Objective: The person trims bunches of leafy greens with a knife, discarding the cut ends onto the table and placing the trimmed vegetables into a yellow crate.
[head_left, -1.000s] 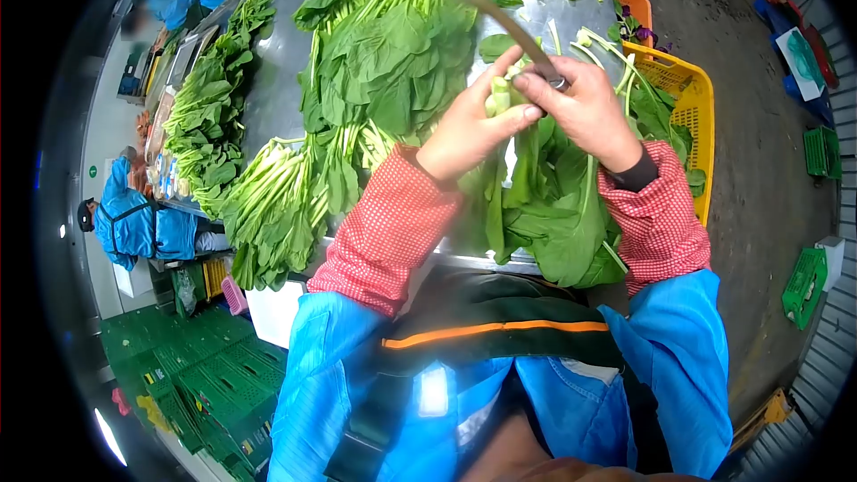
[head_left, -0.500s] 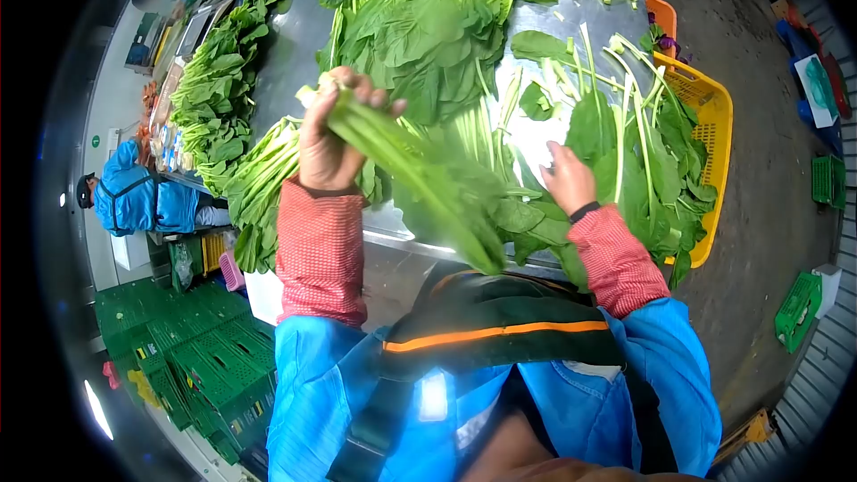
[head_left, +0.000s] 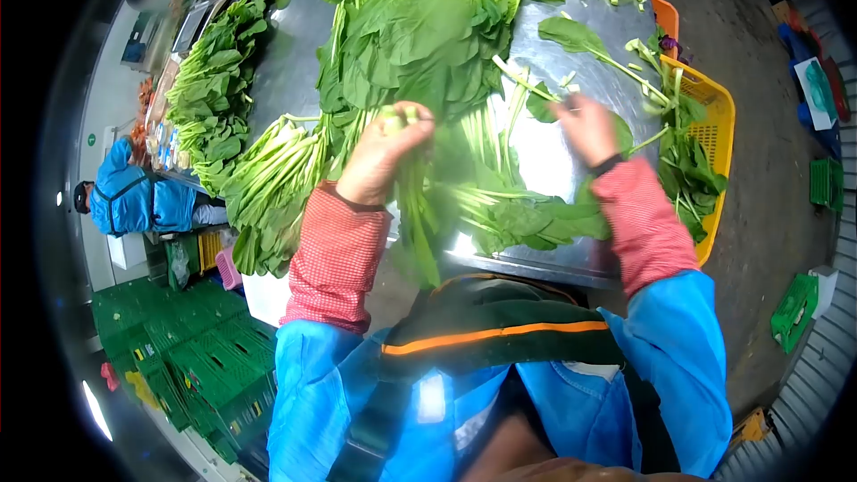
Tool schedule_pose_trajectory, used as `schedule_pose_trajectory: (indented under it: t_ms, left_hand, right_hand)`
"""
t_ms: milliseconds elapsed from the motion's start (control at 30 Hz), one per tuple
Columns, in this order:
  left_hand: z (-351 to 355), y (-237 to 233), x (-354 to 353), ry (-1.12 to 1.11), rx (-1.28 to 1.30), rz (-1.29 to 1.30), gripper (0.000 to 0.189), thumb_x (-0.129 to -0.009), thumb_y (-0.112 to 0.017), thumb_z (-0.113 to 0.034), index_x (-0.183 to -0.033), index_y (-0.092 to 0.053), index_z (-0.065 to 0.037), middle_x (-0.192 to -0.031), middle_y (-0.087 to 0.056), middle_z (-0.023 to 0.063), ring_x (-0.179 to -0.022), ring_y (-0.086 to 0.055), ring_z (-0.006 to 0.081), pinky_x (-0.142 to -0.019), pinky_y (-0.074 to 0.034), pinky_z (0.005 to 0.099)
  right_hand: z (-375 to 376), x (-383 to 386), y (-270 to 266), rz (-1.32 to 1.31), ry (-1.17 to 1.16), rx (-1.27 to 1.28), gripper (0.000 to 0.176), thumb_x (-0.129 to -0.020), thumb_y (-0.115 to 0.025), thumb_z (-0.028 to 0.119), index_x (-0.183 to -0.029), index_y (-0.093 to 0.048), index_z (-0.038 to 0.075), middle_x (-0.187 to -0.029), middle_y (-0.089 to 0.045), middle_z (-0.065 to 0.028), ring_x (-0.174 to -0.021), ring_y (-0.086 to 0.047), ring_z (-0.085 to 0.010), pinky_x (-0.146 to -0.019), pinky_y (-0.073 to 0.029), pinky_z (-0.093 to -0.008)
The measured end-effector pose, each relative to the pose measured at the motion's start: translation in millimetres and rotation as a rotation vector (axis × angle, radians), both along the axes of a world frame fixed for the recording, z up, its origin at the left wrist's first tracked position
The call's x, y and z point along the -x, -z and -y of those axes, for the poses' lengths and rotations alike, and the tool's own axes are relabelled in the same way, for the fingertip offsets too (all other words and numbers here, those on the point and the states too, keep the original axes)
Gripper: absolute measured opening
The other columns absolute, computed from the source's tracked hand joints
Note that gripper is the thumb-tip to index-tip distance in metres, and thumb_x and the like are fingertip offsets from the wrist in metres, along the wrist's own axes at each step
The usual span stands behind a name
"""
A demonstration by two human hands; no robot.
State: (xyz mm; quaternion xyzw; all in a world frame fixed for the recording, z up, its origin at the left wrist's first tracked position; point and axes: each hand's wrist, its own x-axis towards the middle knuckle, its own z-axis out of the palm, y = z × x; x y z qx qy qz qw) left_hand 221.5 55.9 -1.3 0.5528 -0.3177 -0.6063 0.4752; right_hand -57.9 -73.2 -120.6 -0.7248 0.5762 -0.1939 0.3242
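Over the tabletop [head_left: 286, 67], the left hand [head_left: 382, 156] has its grip closed on a spinach bunch [head_left: 415, 214] (right hand [head_left: 585, 125] blurred, grip untellable); dangling leaves may slip loose.

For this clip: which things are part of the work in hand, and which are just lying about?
In hand: left hand gripping a bunch of greens; right hand over loose leaves; metal table under them.
Lying about: yellow crate; green crates on the floor; far row of greens.
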Motion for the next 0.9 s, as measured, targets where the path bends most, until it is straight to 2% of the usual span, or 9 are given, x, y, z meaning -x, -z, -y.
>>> schedule_pose_trajectory:
  t_ms: [67, 100, 200, 400, 467, 533, 633, 733, 900]
  left_hand:
    - [7.3, 6.4, 12.2, 0.050, -0.013, 0.064, 0.018, -0.087, -0.066, -0.017, -0.099, -0.058, -0.006, -0.074, -0.057, 0.0009, -0.067, -0.055, 0.0122, -0.063, -0.046, 0.0249]
    - [10.5, 2.1, 20.6, 0.054, -0.048, 0.076, 0.018, -0.087, -0.066, -0.018, -0.098, -0.058, -0.005, -0.071, -0.057, 0.0011, -0.064, -0.055, 0.0123, -0.061, -0.044, 0.0239]
    - [18.6, 6.5, 31.0, 0.101, -0.087, 0.090, 0.021, -0.087, -0.066, -0.019, -0.100, -0.060, -0.004, -0.071, -0.057, 0.0018, -0.064, -0.055, 0.0123, -0.059, -0.043, 0.0240]
    - [34.4, 17.6, 42.7, 0.130, -0.118, 0.175, 0.038, -0.085, -0.069, -0.020, -0.118, -0.060, -0.002, -0.093, -0.067, 0.0065, -0.078, -0.060, 0.0100, -0.072, -0.049, 0.0236]
    - [45.4, 20.7, 57.9, 0.134, -0.084, 0.153, 0.040, -0.085, -0.070, -0.019, -0.120, -0.059, -0.001, -0.097, -0.067, 0.0066, -0.078, -0.060, 0.0091, -0.072, -0.049, 0.0234]
    - [60.6, 32.6, 70.9, 0.117, -0.009, 0.202, 0.038, -0.085, -0.070, -0.016, -0.118, -0.059, 0.000, -0.094, -0.066, 0.0036, -0.079, -0.059, 0.0076, -0.072, -0.049, 0.0224]
    - [71.8, 32.8, 95.7, 0.058, 0.004, 0.193, 0.033, -0.084, -0.070, -0.014, -0.113, -0.061, 0.000, -0.088, -0.064, 0.0012, -0.077, -0.058, 0.0073, -0.069, -0.048, 0.0209]
    - [79.9, 66.2, 104.5, 0.147, -0.013, 0.417, 0.031, -0.083, -0.071, -0.015, -0.108, -0.061, 0.000, -0.087, -0.064, 0.0020, -0.074, -0.058, 0.0078, -0.067, -0.048, 0.0214]
    - [71.6, 68.0, 130.7, 0.021, 0.015, 0.280, 0.033, -0.082, -0.071, -0.017, -0.106, -0.058, 0.003, -0.082, -0.062, 0.0056, -0.073, -0.058, 0.0107, -0.066, -0.048, 0.0256]
  right_hand:
    - [-3.9, -46.0, 28.2, -0.077, -0.116, -0.036, 0.054, -0.079, -0.065, 0.054, -0.082, -0.065, 0.000, -0.069, -0.064, -0.0188, -0.067, -0.064, -0.0347, -0.062, -0.049, -0.0427]
    - [-8.6, -60.2, 32.2, -0.010, -0.118, -0.107, 0.057, -0.078, -0.063, 0.058, -0.083, -0.064, 0.001, -0.073, -0.065, -0.0196, -0.072, -0.065, -0.0361, -0.064, -0.050, -0.0451]
    - [-10.8, -74.9, 55.2, -0.192, -0.052, -0.073, 0.036, -0.079, -0.063, 0.035, -0.092, -0.063, 0.002, -0.081, -0.066, -0.0199, -0.078, -0.066, -0.0368, -0.071, -0.052, -0.0463]
    - [-22.8, -27.6, 20.3, 0.262, 0.064, 0.077, 0.032, -0.080, -0.066, 0.026, -0.102, -0.059, 0.003, -0.082, -0.065, -0.0209, -0.079, -0.063, -0.0398, -0.068, -0.050, -0.0449]
    - [-34.2, -13.7, -5.7, 0.295, 0.012, 0.089, 0.031, -0.080, -0.067, 0.025, -0.101, -0.058, 0.003, -0.081, -0.064, -0.0196, -0.075, -0.063, -0.0375, -0.065, -0.049, -0.0430]
    - [-49.0, -6.7, -28.2, 0.378, 0.015, 0.168, 0.023, -0.078, -0.064, 0.016, -0.094, -0.058, 0.000, -0.071, -0.060, -0.0146, -0.062, -0.060, -0.0269, -0.060, -0.047, -0.0342]
    - [-66.9, 3.7, -43.7, 0.472, 0.064, 0.131, 0.025, -0.077, -0.066, 0.012, -0.097, -0.059, -0.001, -0.074, -0.062, -0.0131, -0.064, -0.061, -0.0224, -0.061, -0.048, -0.0325]
    - [-73.8, 13.6, -36.5, 0.536, 0.107, 0.111, 0.025, -0.078, -0.067, 0.010, -0.099, -0.059, -0.001, -0.077, -0.063, -0.0104, -0.066, -0.060, -0.0167, -0.062, -0.048, -0.0296]
    - [-78.9, 24.4, -36.2, 0.683, 0.158, 0.074, 0.020, -0.081, -0.064, 0.008, -0.098, -0.059, -0.001, -0.079, -0.062, -0.0033, -0.068, -0.055, -0.0089, -0.062, -0.046, -0.0253]
